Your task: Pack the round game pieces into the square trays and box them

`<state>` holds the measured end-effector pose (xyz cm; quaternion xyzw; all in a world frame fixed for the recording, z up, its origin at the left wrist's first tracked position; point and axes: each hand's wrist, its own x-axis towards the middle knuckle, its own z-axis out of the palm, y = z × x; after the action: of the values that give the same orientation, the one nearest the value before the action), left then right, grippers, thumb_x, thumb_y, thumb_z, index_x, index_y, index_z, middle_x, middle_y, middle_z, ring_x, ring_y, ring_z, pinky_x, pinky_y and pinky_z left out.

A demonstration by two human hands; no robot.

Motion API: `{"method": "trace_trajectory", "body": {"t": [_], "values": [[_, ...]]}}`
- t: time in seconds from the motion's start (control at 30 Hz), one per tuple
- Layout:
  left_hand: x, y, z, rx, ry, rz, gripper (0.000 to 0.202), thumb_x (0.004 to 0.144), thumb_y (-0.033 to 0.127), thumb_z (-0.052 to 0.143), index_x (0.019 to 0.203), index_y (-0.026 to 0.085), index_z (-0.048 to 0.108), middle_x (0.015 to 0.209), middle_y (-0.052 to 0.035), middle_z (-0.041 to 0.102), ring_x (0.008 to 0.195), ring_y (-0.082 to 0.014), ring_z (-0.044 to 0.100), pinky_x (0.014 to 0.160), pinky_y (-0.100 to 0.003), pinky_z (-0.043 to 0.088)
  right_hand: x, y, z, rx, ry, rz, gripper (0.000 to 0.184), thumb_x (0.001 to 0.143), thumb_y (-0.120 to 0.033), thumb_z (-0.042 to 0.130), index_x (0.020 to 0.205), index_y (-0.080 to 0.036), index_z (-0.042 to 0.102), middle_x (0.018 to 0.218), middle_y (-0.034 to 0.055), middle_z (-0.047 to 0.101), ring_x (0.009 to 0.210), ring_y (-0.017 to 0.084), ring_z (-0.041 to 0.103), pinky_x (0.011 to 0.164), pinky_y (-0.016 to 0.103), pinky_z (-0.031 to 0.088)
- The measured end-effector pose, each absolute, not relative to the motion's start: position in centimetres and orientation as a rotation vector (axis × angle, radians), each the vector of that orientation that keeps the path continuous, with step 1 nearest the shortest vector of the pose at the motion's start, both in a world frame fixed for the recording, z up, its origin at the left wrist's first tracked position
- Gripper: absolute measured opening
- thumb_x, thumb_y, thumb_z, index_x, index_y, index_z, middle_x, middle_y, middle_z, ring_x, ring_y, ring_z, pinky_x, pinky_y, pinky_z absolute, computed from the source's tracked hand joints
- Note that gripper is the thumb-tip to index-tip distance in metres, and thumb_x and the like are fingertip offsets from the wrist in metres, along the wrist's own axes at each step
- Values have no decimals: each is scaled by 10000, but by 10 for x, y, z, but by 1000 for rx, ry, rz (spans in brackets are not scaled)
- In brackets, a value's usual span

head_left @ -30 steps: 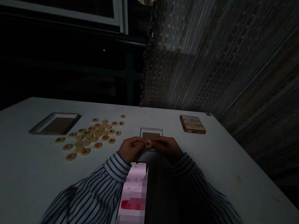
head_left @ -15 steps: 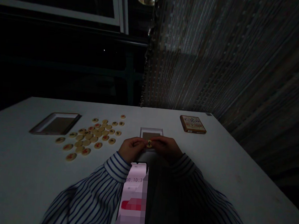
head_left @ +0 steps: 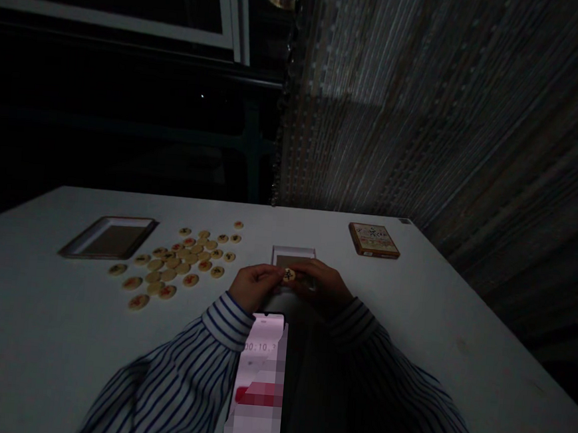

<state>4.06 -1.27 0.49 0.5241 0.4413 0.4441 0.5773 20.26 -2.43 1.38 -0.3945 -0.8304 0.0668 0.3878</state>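
A round wooden xiangqi piece (head_left: 289, 275) with a dark character on its face is pinched between my two hands. The fingertips of my left hand (head_left: 255, 286) press on its left side. From the right, the fingers of my right hand (head_left: 324, 285) grip the same piece. Just behind and beneath the hands lies a shallow open box (head_left: 295, 250), its near part hidden by them. Several more xiangqi pieces (head_left: 183, 269), some with red or dark characters and some blank side up, are scattered to the left.
A larger open tray-like box lid (head_left: 153, 227) lies at the far left of the white table (head_left: 457, 363). At the back right sits a closed printed box (head_left: 374, 240). A lit phone (head_left: 259, 374) lies between my forearms. Behind the table hangs a string curtain (head_left: 356, 128).
The piece has tilted slightly so that its character shows more fully. My right fingers have shifted a little around it; the scattered pieces and boxes are as before.
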Motion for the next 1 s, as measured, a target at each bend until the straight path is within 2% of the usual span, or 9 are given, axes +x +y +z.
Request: {"method": "trace_trajectory", "body": {"t": [0.2,0.37,0.6,0.73,0.87,1.0], "values": [[40,-12,3,1232,1020,1025,283,592,357,634,718,104,643,525,0,609,462,-70,495,481,-184,386,203,-25,15,-1003,-2122,140,240,710,-290,574,911,-160,583,844,65,636,775,142,570,685,271,465],[39,-12,5,1300,1042,1037,309,607,372,615,761,105,644,616,-39,652,530,-109,549,531,-218,431,205,-24,13,-1008,-2107,119,243,706,-291,571,907,-155,585,849,70,640,787,152,576,690,282,466],[26,-3,0,1565,1364,1165,298,642,366,554,778,117,644,700,-60,659,679,-162,586,642,-260,450,209,-26,17,-1095,-2074,139,234,694,-254,563,904,-150,585,827,69,638,758,149,575,687,281,460],[21,3,-9,1765,1560,1033,321,669,378,516,853,145,639,746,-60,654,699,-173,585,664,-277,449,211,-26,18,-1141,-2077,152,229,694,-247,555,901,-155,585,812,60,634,738,142,571,683,278,456],[21,4,-16,1996,1621,878,348,699,362,484,940,151,617,867,-79,643,790,-180,582,730,-278,435,215,-25,16,-1167,-2092,161,246,688,-253,559,914,-158,581,821,57,632,745,141,572,688,278,456],[23,4,-18,2061,1649,773,352,707,335,473,973,147,605,896,-86,633,816,-184,580,753,-281,430,218,-25,17,-1198,-2079,162,253,689,-253,559,921,-154,583,788,45,625,714,129,567,671,258,455]]}}
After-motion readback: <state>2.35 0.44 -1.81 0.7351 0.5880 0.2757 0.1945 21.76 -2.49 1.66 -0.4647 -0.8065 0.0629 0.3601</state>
